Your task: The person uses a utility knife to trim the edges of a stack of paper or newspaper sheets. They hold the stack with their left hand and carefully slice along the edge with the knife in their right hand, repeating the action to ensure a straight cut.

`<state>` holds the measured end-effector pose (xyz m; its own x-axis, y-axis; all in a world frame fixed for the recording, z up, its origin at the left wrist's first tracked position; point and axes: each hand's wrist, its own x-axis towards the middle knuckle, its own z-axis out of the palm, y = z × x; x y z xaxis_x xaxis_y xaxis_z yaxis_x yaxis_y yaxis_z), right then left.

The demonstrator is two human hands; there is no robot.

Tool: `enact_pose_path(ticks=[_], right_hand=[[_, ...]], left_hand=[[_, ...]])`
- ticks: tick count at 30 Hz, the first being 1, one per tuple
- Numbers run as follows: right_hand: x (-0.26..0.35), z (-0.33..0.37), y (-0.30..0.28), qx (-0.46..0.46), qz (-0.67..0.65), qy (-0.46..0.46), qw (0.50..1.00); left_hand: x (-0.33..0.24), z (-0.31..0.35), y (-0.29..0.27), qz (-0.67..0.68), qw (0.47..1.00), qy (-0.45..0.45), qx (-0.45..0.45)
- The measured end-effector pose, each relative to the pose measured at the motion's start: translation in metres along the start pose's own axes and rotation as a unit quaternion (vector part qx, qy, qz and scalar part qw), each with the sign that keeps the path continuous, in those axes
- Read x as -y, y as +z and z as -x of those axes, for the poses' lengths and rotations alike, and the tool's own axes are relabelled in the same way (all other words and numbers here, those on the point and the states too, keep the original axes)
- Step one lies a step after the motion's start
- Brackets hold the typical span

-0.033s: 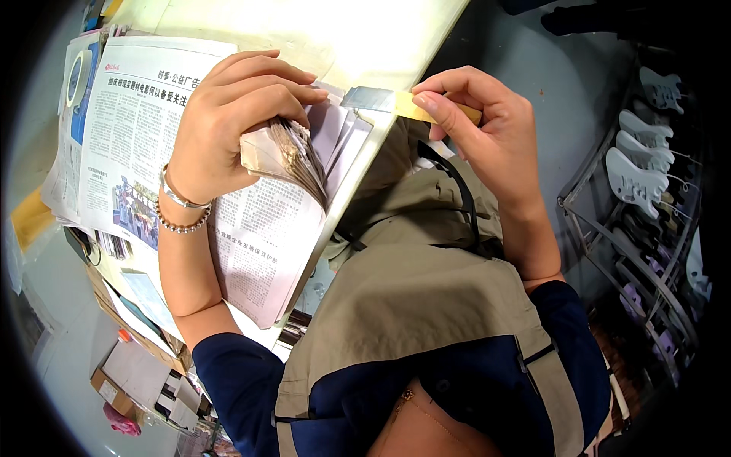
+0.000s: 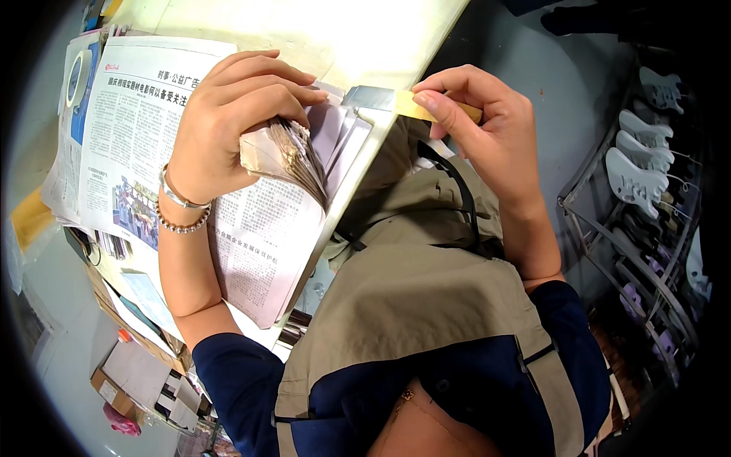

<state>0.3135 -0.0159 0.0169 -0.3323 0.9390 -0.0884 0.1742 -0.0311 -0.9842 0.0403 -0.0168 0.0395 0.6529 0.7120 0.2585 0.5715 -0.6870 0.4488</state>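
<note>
My left hand (image 2: 236,114) is curled over a folded wad of worn, brown-edged sheets (image 2: 278,156), gripping it on top of the newspaper (image 2: 137,114). Greyish-purple sheets (image 2: 335,133) lie beneath the fingers, reaching to the table's edge. In my right hand (image 2: 495,126), thumb and fingers pinch the yellow handle of a scraper (image 2: 373,99). Its flat grey blade extends left over the table edge, near the purple sheets and apart from my left fingertips. Whether the blade touches the table, I cannot tell.
A pale table (image 2: 343,38) stretches away beyond the newspaper. On its left lies a white ring (image 2: 76,80) on blue. To my right a metal rack (image 2: 601,221) carries white guitar-body-shaped pieces (image 2: 638,183). A box (image 2: 141,373) stands lower left.
</note>
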Motion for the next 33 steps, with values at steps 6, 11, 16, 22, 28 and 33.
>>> enact_pose_path(ticks=[6, 11, 16, 22, 28, 33], right_hand=[[0.006, -0.02, -0.008, 0.042, 0.065, -0.059, 0.995], [0.014, -0.04, -0.014, 0.127, 0.12, -0.057, 0.983], [0.034, -0.07, -0.024, 0.237, 0.129, -0.005, 0.963], [0.029, -0.101, -0.013, 0.348, 0.098, 0.067, 0.93], [0.035, -0.102, -0.022, 0.317, 0.146, 0.06, 0.935], [0.034, -0.102, -0.017, 0.337, 0.128, 0.071, 0.93]], left_hand=[[0.001, 0.002, 0.002, 0.01, 1.0, 0.001, -0.01], [0.002, 0.001, 0.003, 0.016, 1.0, 0.0, -0.007], [0.004, 0.001, 0.005, 0.024, 1.0, 0.002, -0.006], [0.006, 0.003, 0.007, 0.018, 1.0, 0.002, -0.005], [0.007, 0.001, 0.006, 0.028, 1.0, 0.003, 0.0], [0.005, 0.004, 0.007, 0.022, 1.0, -0.002, 0.0]])
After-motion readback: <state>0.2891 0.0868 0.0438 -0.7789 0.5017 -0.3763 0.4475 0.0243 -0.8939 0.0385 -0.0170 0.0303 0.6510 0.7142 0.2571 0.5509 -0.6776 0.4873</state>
